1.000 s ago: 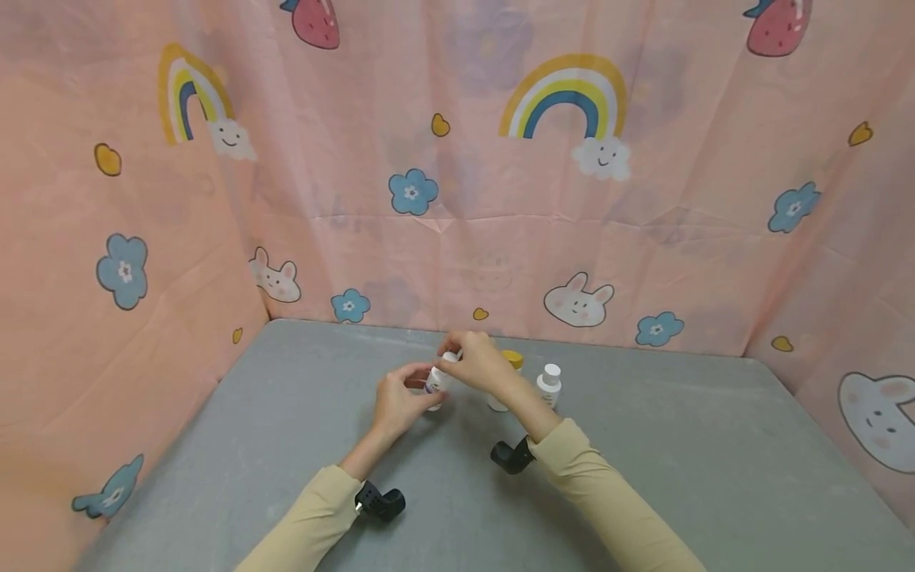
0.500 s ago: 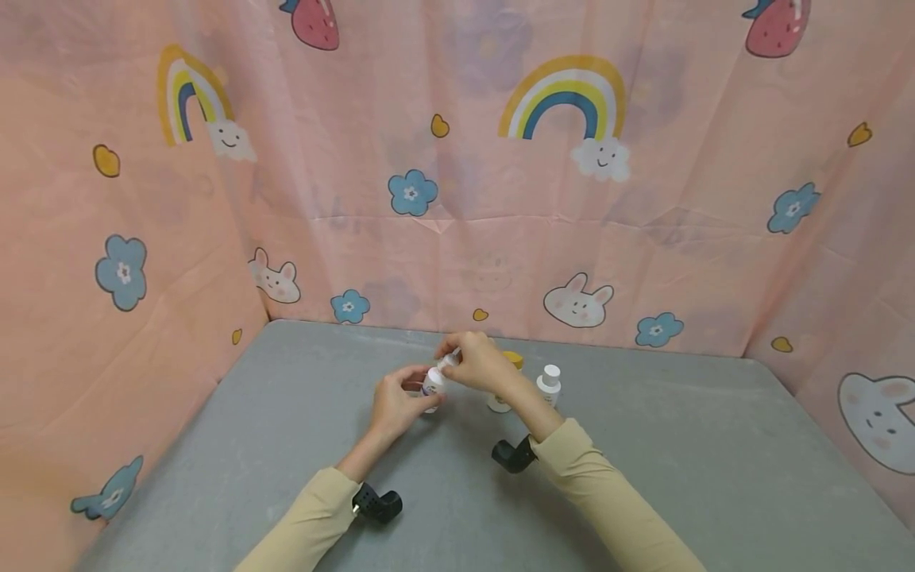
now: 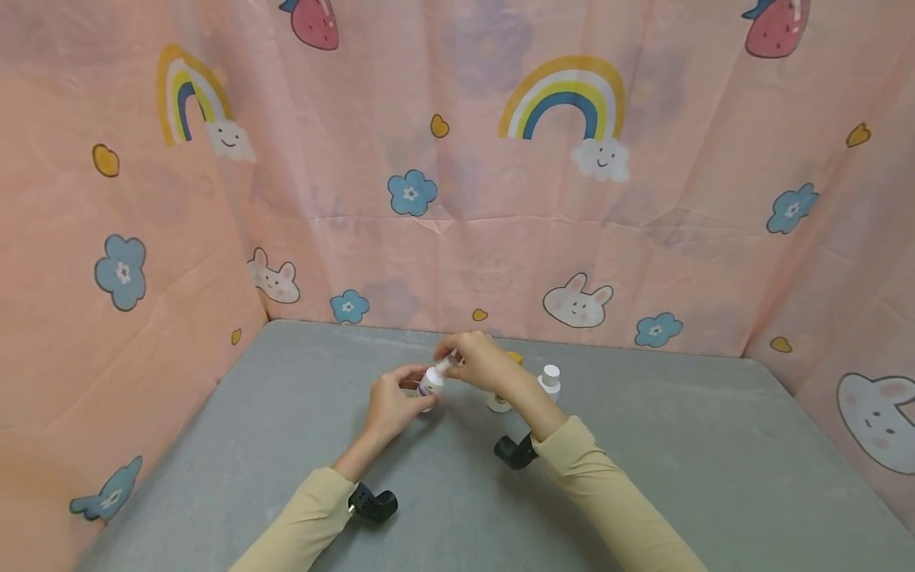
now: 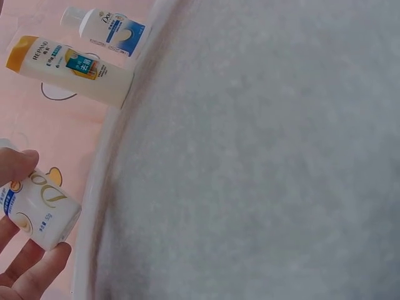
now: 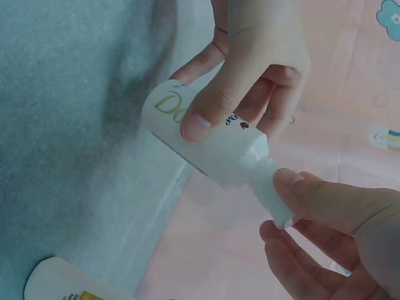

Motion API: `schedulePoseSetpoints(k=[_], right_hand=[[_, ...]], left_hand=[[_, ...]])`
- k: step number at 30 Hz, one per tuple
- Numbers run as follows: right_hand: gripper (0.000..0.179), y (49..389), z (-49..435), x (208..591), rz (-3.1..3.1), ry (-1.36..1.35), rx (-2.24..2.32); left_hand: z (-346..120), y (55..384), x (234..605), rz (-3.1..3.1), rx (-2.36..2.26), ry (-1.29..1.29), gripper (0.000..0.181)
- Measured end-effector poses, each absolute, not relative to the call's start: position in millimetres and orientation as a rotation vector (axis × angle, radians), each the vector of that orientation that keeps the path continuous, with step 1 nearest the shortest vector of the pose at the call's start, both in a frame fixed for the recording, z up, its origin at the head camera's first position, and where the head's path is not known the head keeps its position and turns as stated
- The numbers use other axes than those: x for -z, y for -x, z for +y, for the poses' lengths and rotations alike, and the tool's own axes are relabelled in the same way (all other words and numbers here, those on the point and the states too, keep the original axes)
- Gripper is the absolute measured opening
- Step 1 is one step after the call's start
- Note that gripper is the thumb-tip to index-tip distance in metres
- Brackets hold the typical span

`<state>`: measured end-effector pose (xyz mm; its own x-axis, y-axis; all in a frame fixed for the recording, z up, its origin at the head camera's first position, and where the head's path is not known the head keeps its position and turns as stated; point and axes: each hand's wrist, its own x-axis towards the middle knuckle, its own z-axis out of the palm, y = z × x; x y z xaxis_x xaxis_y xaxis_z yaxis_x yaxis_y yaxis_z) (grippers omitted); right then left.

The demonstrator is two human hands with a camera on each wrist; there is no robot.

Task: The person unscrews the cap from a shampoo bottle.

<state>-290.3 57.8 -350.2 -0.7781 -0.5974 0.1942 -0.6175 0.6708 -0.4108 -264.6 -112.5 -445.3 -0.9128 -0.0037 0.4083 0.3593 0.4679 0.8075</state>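
Observation:
A small white Dove bottle (image 3: 431, 381) is tilted over the table, its top leaning toward the right. My left hand (image 3: 390, 403) grips its body, thumb on one side and fingers on the other, as the right wrist view shows closely. At its neck, the white cap (image 5: 273, 192) is pinched between the thumb and fingers of my right hand (image 3: 480, 361). In the left wrist view the bottle's lower half (image 4: 45, 209) shows, with gold lettering and a blue patch; its top is hidden behind my thumb or out of frame.
Behind my right wrist stands a white shampoo bottle (image 4: 75, 67) with a yellow cap. Right of it is another small white Dove bottle (image 3: 549, 383) with a blue label. A pink printed curtain (image 3: 493, 238) rises behind the grey table (image 3: 679, 445).
The bottle and my left hand have shifted slightly left, and the bottle leans more. My right hand stays at the cap, its fingers shifting a little.

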Motion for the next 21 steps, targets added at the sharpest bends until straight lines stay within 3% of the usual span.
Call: schedulePoseSetpoints(k=[21], right_hand=[[0.021, 287, 51, 358, -2.707, -0.939, -0.617]], left_hand=[[-118, 270, 446, -2.335, 1.423, 0.256, 0.039]])
